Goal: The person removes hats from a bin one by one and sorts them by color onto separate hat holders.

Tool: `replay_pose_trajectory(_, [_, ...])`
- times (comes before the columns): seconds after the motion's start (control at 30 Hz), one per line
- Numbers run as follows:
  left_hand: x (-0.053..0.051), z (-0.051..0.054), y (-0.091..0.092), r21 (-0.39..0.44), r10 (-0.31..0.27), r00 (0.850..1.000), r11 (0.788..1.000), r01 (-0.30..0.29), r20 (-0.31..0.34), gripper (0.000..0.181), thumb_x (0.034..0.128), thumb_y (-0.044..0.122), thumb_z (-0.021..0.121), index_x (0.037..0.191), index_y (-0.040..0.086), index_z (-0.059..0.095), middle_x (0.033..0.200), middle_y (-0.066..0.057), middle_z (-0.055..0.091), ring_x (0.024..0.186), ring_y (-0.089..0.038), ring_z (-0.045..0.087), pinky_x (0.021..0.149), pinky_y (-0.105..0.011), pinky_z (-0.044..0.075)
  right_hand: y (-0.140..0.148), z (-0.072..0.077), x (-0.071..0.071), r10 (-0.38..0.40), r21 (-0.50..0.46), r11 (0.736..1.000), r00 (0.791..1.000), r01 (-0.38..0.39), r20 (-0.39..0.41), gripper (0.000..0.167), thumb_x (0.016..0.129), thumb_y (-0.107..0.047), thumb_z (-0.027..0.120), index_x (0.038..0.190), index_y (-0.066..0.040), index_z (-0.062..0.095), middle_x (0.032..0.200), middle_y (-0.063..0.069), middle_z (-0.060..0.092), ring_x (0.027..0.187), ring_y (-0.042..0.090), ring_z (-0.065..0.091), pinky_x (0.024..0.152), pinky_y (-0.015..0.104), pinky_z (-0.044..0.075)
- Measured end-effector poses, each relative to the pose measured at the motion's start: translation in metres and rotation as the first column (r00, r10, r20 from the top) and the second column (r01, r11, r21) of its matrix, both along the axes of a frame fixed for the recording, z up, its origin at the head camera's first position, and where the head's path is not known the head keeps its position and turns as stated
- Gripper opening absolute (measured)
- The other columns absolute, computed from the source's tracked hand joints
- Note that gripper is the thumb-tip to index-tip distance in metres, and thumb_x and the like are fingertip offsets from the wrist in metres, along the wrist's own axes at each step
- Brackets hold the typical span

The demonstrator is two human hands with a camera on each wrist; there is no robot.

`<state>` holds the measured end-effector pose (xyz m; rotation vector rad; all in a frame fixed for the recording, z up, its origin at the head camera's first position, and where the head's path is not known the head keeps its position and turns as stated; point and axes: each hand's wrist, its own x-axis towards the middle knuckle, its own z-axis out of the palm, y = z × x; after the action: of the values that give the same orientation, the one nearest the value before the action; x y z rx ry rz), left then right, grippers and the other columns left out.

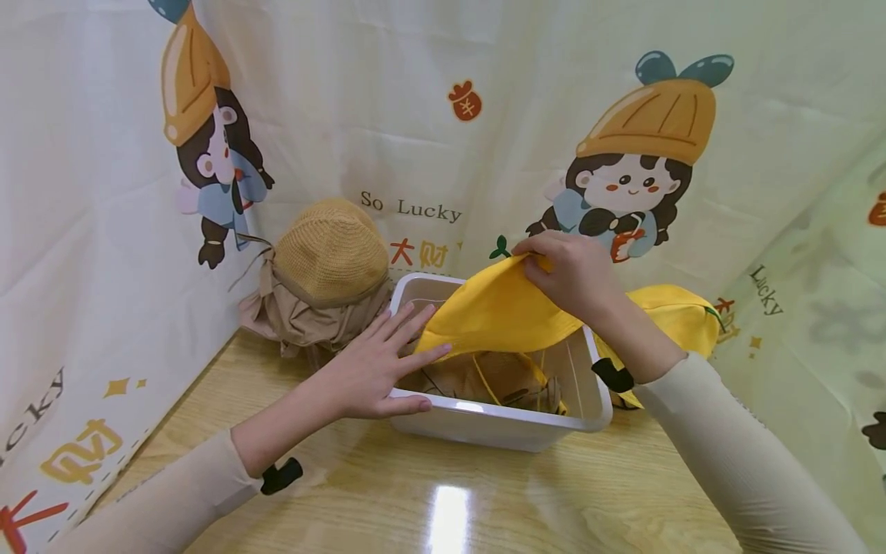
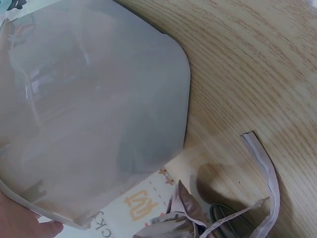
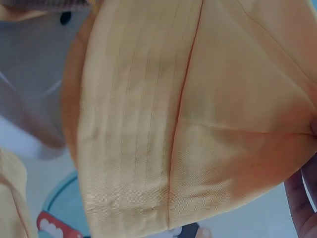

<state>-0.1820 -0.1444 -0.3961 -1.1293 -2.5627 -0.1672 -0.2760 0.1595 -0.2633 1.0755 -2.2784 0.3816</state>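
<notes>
My right hand (image 1: 577,273) pinches a yellow fabric hat (image 1: 494,308) by its crown, tilted over the white plastic basket (image 1: 477,432). In the right wrist view, the hat (image 3: 133,129) fills most of the picture, with a few fingers (image 3: 297,198) at its crown. My left hand (image 1: 370,362) is spread at the basket's left rim, fingers straight beside the hat's lower edge; whether they touch the hat, I cannot tell. Part of that hand (image 2: 22,218) shows by the basket wall (image 2: 109,99) in the left wrist view. Inside the basket lies a tan fabric item (image 1: 508,377), partly hidden, with yellow straps across it.
Left of the basket sits a straw-topped hat (image 1: 332,254) with a tan cloth brim. To the right, behind my forearm, is another yellow hat (image 1: 674,312). A printed cloth (image 1: 415,61) hangs around the wooden tabletop (image 1: 346,492). A tan strap (image 2: 267,173) trails on the wood.
</notes>
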Motion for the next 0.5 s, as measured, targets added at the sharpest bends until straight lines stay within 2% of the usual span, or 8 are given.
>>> replay_pose_trajectory(0.27, [0.000, 0.001, 0.000, -0.025, 0.015, 1.000, 1.000, -0.014, 0.024, 0.075, 0.0930, 0.078, 0.032, 0.156, 0.037, 0.031, 0.168, -0.011, 0.006, 0.153, -0.038, 0.005, 0.120, -0.059, 0.016, 0.021, 0.019, 0.000, -0.073, -0.068, 0.995, 0.997, 0.072, -0.015, 0.014, 0.087, -0.003, 0.073, 0.099, -0.009, 0.077, 0.097, 0.006, 0.076, 0.082, 0.024, 0.070, 0.071, 0.039, 0.054])
replay_pose_trajectory(0.5, [0.000, 0.000, 0.001, -0.007, 0.001, 1.000, 1.000, -0.001, 0.006, 0.073, 0.0927, 0.077, 0.034, 0.155, 0.039, 0.033, 0.168, -0.010, 0.007, 0.153, -0.037, 0.004, 0.118, -0.062, 0.019, 0.033, 0.033, 0.002, -0.115, -0.125, 0.986, 0.992, 0.107, -0.056, 0.017, 0.088, -0.001, 0.069, 0.099, -0.010, 0.078, 0.094, 0.005, 0.076, 0.077, 0.021, 0.067, 0.071, 0.029, 0.047])
